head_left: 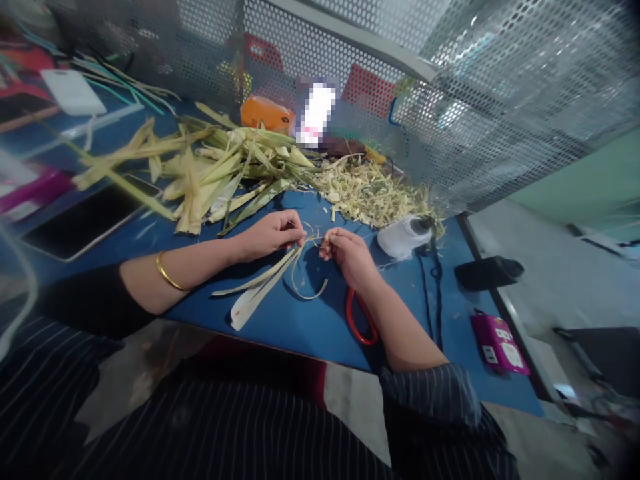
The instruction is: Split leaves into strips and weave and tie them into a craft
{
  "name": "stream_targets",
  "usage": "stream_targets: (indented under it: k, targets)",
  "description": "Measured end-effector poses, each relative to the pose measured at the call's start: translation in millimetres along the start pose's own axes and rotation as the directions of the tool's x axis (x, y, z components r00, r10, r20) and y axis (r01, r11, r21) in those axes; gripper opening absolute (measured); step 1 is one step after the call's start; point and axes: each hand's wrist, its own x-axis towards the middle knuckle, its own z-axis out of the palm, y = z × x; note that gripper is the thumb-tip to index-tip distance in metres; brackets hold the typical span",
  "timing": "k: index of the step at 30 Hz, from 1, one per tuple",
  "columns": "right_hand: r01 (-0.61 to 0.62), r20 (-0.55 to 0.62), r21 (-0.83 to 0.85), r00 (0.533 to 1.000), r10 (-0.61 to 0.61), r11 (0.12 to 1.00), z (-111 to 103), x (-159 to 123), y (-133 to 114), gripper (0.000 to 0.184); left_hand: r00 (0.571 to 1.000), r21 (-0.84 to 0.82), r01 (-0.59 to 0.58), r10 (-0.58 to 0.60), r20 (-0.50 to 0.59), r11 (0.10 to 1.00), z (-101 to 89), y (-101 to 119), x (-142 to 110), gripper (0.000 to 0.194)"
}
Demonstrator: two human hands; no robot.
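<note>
Pinched in the fingers of my left hand (280,233) is a small bunch of pale leaf strips (257,297), fanning down toward the table's near edge. One thin strip (300,290) curls away from the bunch. My right hand (347,253) is closed just to the right, its fingertips on a fine thread (317,238) that runs across to the bunch. A spool of white thread (405,237) lies on its side beyond my right hand. Under my right wrist shows a red scissors handle (357,320); its blades are hidden.
Long dry leaves (215,167) heap at the back, beside shredded trimmings (375,190). A dark phone (83,217) lies left. An orange packet (267,113) stands behind the leaves. To the right are a black cylinder (487,273) and a purple box (500,343). A perforated metal panel (450,147) bounds the back.
</note>
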Motion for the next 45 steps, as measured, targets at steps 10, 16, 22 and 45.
stream_targets:
  k: [10,16,22,45]
  targets:
    - [0.102,-0.013,0.021,0.995,-0.102,0.995,4.0,-4.6,-6.9,0.009,0.996,0.024,0.075,-0.074,-0.043,0.997,0.8,-7.1,3.7,0.015]
    - [0.146,-0.115,-0.117,0.98,-0.16,0.982,2.4,-1.9,-3.8,0.014,0.994,-0.049,0.1,-0.103,-0.044,0.994,2.0,-7.3,3.9,0.014]
    - [0.198,-0.104,-0.471,0.955,-0.277,0.86,0.0,0.8,-0.4,0.025,0.996,-0.044,0.072,-0.074,-0.045,0.996,2.6,-6.0,3.0,0.015]
    - [0.058,-0.067,-0.108,0.996,-0.066,0.992,15.6,-9.0,-5.5,0.022,0.991,-0.042,0.107,-0.104,0.08,0.993,9.6,2.3,-4.1,0.017]
